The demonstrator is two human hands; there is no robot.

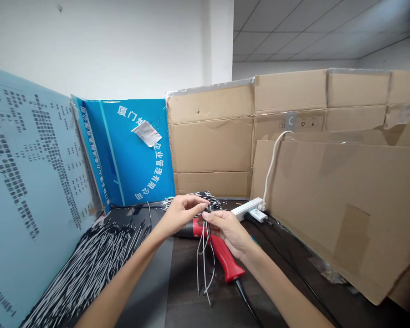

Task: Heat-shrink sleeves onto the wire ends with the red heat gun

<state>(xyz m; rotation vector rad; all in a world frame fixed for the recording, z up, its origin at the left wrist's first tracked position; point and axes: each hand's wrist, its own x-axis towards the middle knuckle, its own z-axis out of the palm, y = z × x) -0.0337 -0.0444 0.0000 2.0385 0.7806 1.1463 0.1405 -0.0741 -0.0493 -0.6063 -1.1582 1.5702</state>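
Pinching black-and-white wires [204, 262] mid-frame, left hand [183, 212] and right hand [228, 230] apparently align their ends; the next move likely needs steadiness.

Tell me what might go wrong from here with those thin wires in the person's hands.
The thin wires hang loose from the left hand and right hand, so their ends might tangle or slip free. The red tool lies behind them in view, so a strand could perhaps snag on it. Its black cord runs near the right forearm, which might catch it and drag the tool.
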